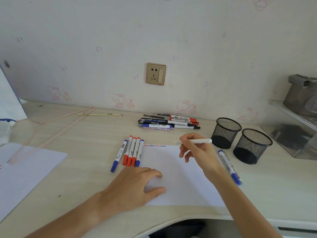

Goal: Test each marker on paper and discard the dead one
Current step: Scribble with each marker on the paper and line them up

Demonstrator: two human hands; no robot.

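A white sheet of paper [173, 162] lies on the desk with short red and blue squiggles [155, 145] along its far edge. My right hand [193, 148] grips a white marker [200, 141] above the paper's far right corner, its tip pointing left. My left hand [137, 181] rests on the paper's near left part with fingers spread. Several capped red and blue markers [131, 152] lie in a row just left of the paper. One blue marker [229, 166] lies to the right of the paper.
A pile of pens and markers [169, 123] lies near the wall. Two black mesh cups [240, 140] stand at the right, before a clear plastic tray [291, 127]. Another sheet [25, 172] and a pink wire hanger [51, 124] lie at the left.
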